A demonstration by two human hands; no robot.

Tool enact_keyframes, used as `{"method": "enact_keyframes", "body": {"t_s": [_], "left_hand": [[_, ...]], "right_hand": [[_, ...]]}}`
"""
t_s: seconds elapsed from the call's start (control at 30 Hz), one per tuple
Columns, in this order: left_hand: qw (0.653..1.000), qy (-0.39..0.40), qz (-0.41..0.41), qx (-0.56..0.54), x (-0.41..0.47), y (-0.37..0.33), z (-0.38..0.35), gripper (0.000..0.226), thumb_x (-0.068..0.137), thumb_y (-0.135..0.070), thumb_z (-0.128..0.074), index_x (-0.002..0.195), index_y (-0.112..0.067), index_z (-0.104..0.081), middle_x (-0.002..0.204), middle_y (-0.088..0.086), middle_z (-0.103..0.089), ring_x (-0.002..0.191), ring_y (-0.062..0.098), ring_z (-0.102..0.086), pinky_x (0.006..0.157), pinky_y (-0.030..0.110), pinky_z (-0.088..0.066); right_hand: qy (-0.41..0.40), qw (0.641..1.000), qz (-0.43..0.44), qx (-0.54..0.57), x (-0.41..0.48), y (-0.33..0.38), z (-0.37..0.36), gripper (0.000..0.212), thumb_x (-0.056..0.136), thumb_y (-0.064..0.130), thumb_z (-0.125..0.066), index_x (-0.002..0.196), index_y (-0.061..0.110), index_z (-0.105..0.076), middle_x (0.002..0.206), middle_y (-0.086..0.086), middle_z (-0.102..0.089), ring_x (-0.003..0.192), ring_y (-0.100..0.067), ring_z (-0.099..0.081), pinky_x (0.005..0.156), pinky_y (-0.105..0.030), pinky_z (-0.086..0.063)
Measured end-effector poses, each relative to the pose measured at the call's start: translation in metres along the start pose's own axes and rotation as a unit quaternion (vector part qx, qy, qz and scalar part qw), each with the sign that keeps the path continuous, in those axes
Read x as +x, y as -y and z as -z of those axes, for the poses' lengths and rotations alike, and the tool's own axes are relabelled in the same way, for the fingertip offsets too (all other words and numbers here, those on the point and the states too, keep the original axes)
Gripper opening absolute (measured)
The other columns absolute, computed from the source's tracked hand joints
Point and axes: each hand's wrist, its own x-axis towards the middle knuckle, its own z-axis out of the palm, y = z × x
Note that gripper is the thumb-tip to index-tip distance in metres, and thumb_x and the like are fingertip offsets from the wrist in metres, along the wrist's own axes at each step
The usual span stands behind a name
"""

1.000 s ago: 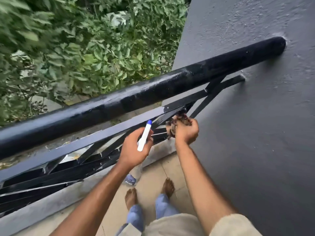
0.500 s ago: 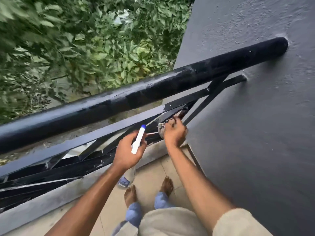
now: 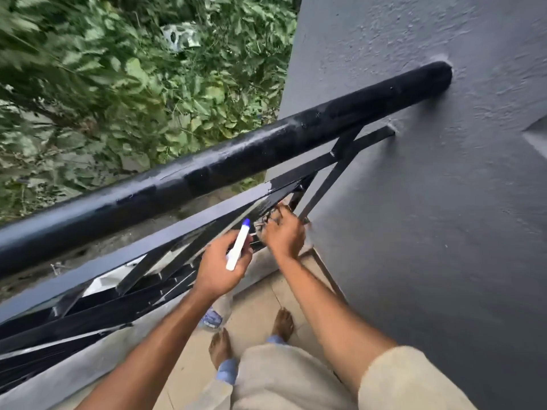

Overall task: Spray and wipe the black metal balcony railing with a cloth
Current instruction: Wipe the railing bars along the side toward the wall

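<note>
Below the top rail (image 3: 236, 164) the right hand (image 3: 285, 233) grips the cloth (image 3: 262, 225), so rub each bar (image 3: 266, 199) hard; the left hand (image 3: 217, 269) holds the spray bottle (image 3: 237, 248).

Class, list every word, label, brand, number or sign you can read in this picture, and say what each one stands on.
No text in this picture can be read.
Blue band at the foot of the spray bottle, below the left hand: perhaps a label, too blurred to read.
Railing, cloth, wall: no writing visible.
</note>
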Motion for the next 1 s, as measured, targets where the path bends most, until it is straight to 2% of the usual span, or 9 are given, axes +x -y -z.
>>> {"method": "enact_keyframes", "body": {"t_s": [0.1,0.2,0.3,0.47,0.6,0.73,0.87,0.93,1.0], "left_hand": [[1.0,0.018,0.014,0.012,0.004,0.003,-0.007,0.016,0.077,-0.038,-0.058,0.092,-0.037,-0.063,0.082,-0.009,-0.066,0.064,0.026,-0.066,0.06,0.058,-0.057],[0.999,0.023,0.02,0.014,0.008,0.001,-0.012,0.016,0.08,-0.027,-0.061,0.094,-0.035,-0.063,0.084,-0.009,-0.067,0.067,0.025,-0.067,0.061,0.055,-0.058],[1.0,0.023,0.019,0.008,0.011,-0.003,-0.013,0.018,0.078,-0.036,-0.06,0.096,-0.037,-0.064,0.085,-0.01,-0.067,0.07,0.026,-0.067,0.062,0.056,-0.058],[0.999,0.029,0.027,0.004,0.012,-0.005,-0.007,0.022,0.076,-0.04,-0.058,0.093,-0.031,-0.067,0.079,-0.006,-0.068,0.065,0.027,-0.068,0.06,0.058,-0.057],[0.999,0.02,0.029,0.003,0.008,0.0,0.004,0.029,0.074,-0.042,-0.057,0.095,-0.025,-0.068,0.078,0.0,-0.069,0.064,0.029,-0.068,0.061,0.056,-0.058],[0.999,0.011,0.044,0.02,0.004,0.005,0.01,0.02,0.079,-0.032,-0.059,0.094,-0.02,-0.067,0.077,0.001,-0.069,0.06,0.025,-0.068,0.058,0.053,-0.059],[0.999,0.006,0.044,0.031,-0.004,0.007,0.012,0.011,0.082,-0.029,-0.059,0.091,-0.023,-0.062,0.08,0.003,-0.069,0.064,0.029,-0.066,0.061,0.055,-0.058],[0.998,0.007,0.049,0.031,-0.007,0.009,0.012,0.009,0.082,-0.029,-0.059,0.091,-0.027,-0.06,0.082,0.002,-0.069,0.064,0.03,-0.065,0.06,0.057,-0.058],[0.998,0.006,0.049,0.034,-0.009,0.012,0.014,0.008,0.082,-0.026,-0.06,0.09,-0.024,-0.059,0.08,0.003,-0.068,0.062,0.031,-0.064,0.059,0.055,-0.057]], "right_hand": [[0.002,1.0,0.004,0.006,0.0,-0.004,0.003,0.043,0.087,0.016,-0.071,0.126,0.035,-0.068,0.108,0.004,-0.076,0.097,-0.021,-0.07,0.083,-0.038,-0.058],[-0.026,0.997,-0.065,0.034,0.017,-0.001,0.012,0.028,0.089,0.02,-0.07,0.116,0.027,-0.072,0.111,-0.003,-0.075,0.104,-0.029,-0.067,0.082,-0.037,-0.054],[-0.032,0.99,-0.127,0.044,0.036,-0.001,0.017,0.023,0.088,0.026,-0.073,0.11,0.02,-0.07,0.113,-0.009,-0.073,0.106,-0.036,-0.065,0.084,-0.039,-0.052],[-0.042,0.977,-0.177,0.113,0.046,-0.007,0.007,0.033,0.074,0.031,-0.08,0.107,0.026,-0.074,0.102,-0.002,-0.077,0.093,-0.03,-0.072,0.084,-0.041,-0.059],[-0.122,0.956,-0.157,0.217,0.033,0.013,0.015,0.019,0.074,0.022,-0.082,0.091,0.023,-0.075,0.09,0.006,-0.077,0.081,-0.019,-0.07,0.08,-0.034,-0.059],[-0.133,0.95,-0.118,0.255,0.014,0.01,0.012,0.024,0.078,0.016,-0.083,0.097,0.025,-0.071,0.1,0.003,-0.074,0.093,-0.022,-0.067,0.085,-0.032,-0.053],[-0.145,0.941,-0.13,0.276,0.001,-0.006,0.005,0.032,0.083,0.019,-0.082,0.108,0.031,-0.065,0.109,0.006,-0.072,0.099,-0.02,-0.066,0.09,-0.039,-0.055],[-0.147,0.933,-0.148,0.293,-0.008,-0.025,0.0,0.038,0.086,0.008,-0.077,0.116,0.028,-0.064,0.115,0.005,-0.07,0.103,-0.016,-0.065,0.089,-0.028,-0.051],[-0.128,0.927,-0.197,0.291,-0.019,-0.043,-0.006,0.036,0.087,0.004,-0.073,0.112,0.03,-0.066,0.114,0.008,-0.069,0.102,-0.015,-0.063,0.084,-0.019,-0.044]]}}
